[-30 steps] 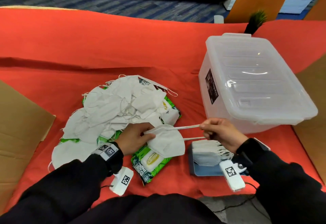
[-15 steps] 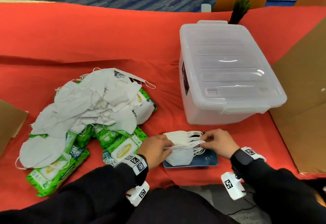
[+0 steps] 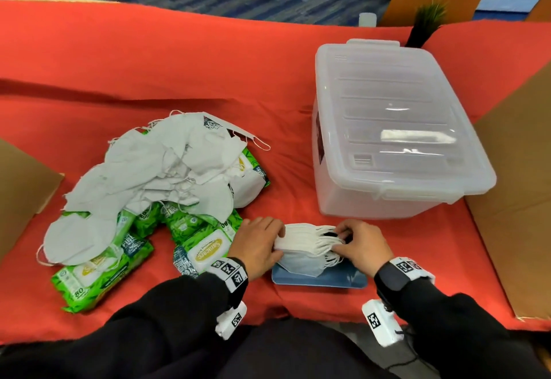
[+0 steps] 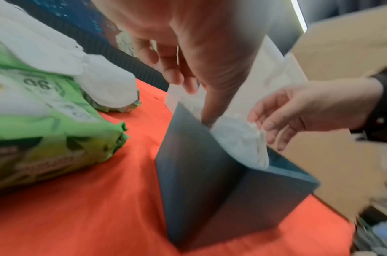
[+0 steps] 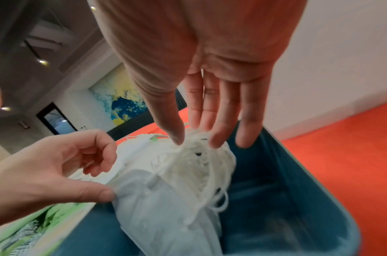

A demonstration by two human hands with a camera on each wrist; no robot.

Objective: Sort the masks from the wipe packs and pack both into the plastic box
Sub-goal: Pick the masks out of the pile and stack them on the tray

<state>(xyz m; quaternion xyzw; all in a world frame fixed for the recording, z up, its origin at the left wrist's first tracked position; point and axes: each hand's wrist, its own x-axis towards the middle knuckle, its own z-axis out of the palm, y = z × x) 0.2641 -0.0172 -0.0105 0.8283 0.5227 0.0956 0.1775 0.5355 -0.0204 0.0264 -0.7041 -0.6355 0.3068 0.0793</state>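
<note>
White stacked masks (image 3: 301,247) stand on edge in the blue tray (image 3: 320,279); I see my left hand (image 3: 258,247) pinching their left end, while my right hand (image 3: 362,244) rests extended, slightly parted fingertips on the ear loops. Red cloth (image 3: 298,193) lies bare between the tray and the lidded plastic box (image 3: 393,140). Left, loose masks (image 3: 167,167) cover green wipe packs (image 3: 205,247) marked "80".

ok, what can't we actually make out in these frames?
- Inside the lidded clear plastic box: head view, frosted lid hides contents.
- Green wipe packs count: heap of loose white masks covers them.
- Stacked white masks count in the blue tray: layers too fine; left wrist view blurred.
</note>
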